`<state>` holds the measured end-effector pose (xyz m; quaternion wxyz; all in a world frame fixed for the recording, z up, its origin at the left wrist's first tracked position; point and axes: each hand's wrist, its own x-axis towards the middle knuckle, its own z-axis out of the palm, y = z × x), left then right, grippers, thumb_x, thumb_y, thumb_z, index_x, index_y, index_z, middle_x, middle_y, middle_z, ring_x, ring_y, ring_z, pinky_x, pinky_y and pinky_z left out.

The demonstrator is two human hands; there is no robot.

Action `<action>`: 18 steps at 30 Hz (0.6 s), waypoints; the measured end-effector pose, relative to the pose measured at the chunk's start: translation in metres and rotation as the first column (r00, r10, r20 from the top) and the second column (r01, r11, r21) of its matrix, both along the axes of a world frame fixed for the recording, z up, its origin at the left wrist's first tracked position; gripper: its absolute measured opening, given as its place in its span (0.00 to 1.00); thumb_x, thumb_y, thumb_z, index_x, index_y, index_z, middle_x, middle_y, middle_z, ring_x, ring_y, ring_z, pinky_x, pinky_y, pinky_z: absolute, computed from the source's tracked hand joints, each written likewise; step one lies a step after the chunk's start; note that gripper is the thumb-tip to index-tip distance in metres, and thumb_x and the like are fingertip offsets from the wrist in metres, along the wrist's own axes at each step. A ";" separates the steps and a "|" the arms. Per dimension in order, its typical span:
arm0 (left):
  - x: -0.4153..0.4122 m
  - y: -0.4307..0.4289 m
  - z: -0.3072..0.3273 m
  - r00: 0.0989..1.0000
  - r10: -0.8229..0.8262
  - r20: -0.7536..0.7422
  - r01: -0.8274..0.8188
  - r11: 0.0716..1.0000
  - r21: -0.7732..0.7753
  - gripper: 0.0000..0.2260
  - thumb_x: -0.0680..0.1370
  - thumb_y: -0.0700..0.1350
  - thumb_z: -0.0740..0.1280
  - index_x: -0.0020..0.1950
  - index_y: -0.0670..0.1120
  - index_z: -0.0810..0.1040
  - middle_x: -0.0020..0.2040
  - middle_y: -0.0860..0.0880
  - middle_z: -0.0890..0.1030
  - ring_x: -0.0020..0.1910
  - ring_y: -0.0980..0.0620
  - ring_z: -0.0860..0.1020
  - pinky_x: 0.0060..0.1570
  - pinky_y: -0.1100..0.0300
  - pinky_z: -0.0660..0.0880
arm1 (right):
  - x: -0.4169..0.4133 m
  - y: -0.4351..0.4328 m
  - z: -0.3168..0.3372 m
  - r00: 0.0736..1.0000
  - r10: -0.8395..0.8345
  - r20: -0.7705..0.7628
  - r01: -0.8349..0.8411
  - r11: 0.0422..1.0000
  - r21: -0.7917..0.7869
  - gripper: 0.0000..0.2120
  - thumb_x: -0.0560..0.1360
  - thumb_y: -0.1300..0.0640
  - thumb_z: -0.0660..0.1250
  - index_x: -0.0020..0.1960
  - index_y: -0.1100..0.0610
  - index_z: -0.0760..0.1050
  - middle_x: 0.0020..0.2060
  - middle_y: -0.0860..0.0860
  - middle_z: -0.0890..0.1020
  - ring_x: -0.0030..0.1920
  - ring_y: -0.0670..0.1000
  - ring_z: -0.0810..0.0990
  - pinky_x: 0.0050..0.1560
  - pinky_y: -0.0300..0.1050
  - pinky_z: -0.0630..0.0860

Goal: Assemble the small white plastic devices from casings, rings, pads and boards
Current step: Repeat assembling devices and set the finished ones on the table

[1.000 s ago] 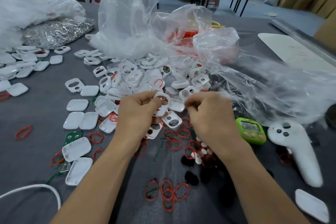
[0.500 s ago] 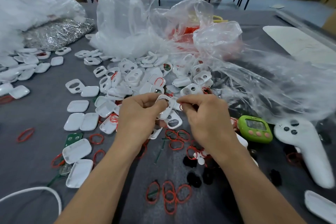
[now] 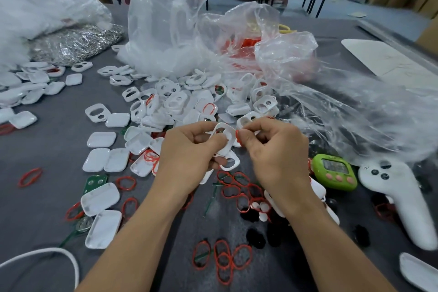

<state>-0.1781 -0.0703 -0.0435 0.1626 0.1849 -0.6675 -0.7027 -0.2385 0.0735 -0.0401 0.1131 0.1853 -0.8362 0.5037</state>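
Casing (image 3: 222,136), glossy white plastic with oval cutouts, is pinched in the left hand (image 3: 189,154) above the grey table (image 3: 47,197); the right hand (image 3: 277,149) grips a thin red ring (image 3: 237,137) against it. Behind, heaped casings (image 3: 189,102) and crinkled clear bags (image 3: 166,26); a green timer (image 3: 334,172) sits right.

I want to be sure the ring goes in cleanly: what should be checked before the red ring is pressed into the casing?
1. Casing gripped by left hand: ok.
2. Red ring pinched by right hand: ok.
3. Ring at casing's edge: ok, they touch.
4. Ring untwisted: cannot tell, mostly hidden by the fingers.
5. Casing's inner side faces ring: cannot tell.
6. Spare red rings near on the table: ok.
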 end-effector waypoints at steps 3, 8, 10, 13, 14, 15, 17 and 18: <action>0.000 0.004 0.000 1.000 0.008 -0.014 -0.009 0.999 -0.039 0.05 0.76 0.37 0.74 0.50 0.43 0.87 0.36 0.44 0.86 0.28 0.49 0.83 0.25 0.66 0.73 | 0.000 -0.001 -0.002 0.999 0.039 0.031 -0.039 0.999 -0.009 0.05 0.76 0.55 0.75 0.41 0.48 0.83 0.31 0.42 0.83 0.31 0.45 0.81 0.34 0.43 0.77; 0.000 0.009 0.000 0.999 0.032 -0.028 -0.034 0.995 -0.097 0.02 0.76 0.39 0.74 0.44 0.43 0.86 0.33 0.44 0.85 0.28 0.49 0.82 0.27 0.65 0.73 | 0.003 -0.005 -0.002 0.984 0.107 0.143 -0.097 0.993 -0.072 0.05 0.76 0.57 0.73 0.45 0.50 0.86 0.33 0.44 0.85 0.34 0.46 0.85 0.38 0.45 0.81; -0.001 0.011 0.001 0.998 0.042 -0.039 -0.047 0.989 -0.137 0.03 0.76 0.40 0.74 0.43 0.44 0.86 0.32 0.45 0.85 0.27 0.49 0.82 0.26 0.66 0.72 | 0.004 -0.005 -0.002 0.963 0.145 0.227 -0.113 0.983 -0.147 0.07 0.77 0.61 0.71 0.44 0.51 0.86 0.32 0.46 0.86 0.32 0.47 0.86 0.35 0.44 0.81; -0.002 0.012 0.000 0.993 0.111 -0.026 -0.114 0.970 -0.215 0.02 0.75 0.42 0.75 0.43 0.48 0.86 0.33 0.49 0.85 0.28 0.52 0.82 0.27 0.64 0.73 | 0.003 -0.006 0.001 0.887 0.270 0.374 -0.154 0.937 -0.313 0.13 0.78 0.68 0.68 0.44 0.54 0.86 0.33 0.52 0.87 0.32 0.50 0.86 0.34 0.40 0.79; -0.003 0.012 -0.001 0.990 0.140 -0.018 -0.140 0.962 -0.234 0.03 0.75 0.43 0.75 0.42 0.49 0.86 0.33 0.51 0.85 0.29 0.53 0.82 0.27 0.64 0.73 | 0.003 -0.005 0.002 0.854 0.327 0.405 -0.182 0.917 -0.356 0.13 0.77 0.69 0.68 0.45 0.54 0.86 0.34 0.53 0.87 0.33 0.50 0.85 0.35 0.40 0.79; -0.004 0.011 -0.001 0.987 0.158 -0.011 -0.156 0.958 -0.239 0.03 0.75 0.43 0.75 0.42 0.50 0.86 0.33 0.51 0.85 0.29 0.53 0.83 0.27 0.64 0.73 | 0.003 -0.003 0.003 0.822 0.382 0.423 -0.213 0.894 -0.394 0.12 0.76 0.70 0.69 0.46 0.55 0.86 0.34 0.53 0.87 0.33 0.48 0.85 0.37 0.39 0.79; -0.005 0.011 -0.002 0.987 0.159 -0.012 -0.158 0.967 -0.202 0.05 0.76 0.42 0.75 0.41 0.49 0.85 0.31 0.50 0.85 0.26 0.52 0.82 0.25 0.66 0.72 | 0.003 -0.001 0.003 0.781 0.448 0.435 -0.241 0.859 -0.452 0.11 0.73 0.71 0.72 0.46 0.56 0.85 0.33 0.53 0.86 0.33 0.46 0.84 0.37 0.35 0.78; -0.006 0.011 -0.003 0.989 0.149 -0.014 -0.149 0.970 -0.191 0.05 0.76 0.41 0.75 0.41 0.49 0.85 0.31 0.49 0.84 0.25 0.53 0.81 0.24 0.67 0.71 | 0.003 -0.001 0.003 0.778 0.452 0.437 -0.231 0.852 -0.469 0.10 0.73 0.71 0.73 0.47 0.57 0.85 0.32 0.53 0.86 0.32 0.45 0.84 0.36 0.34 0.78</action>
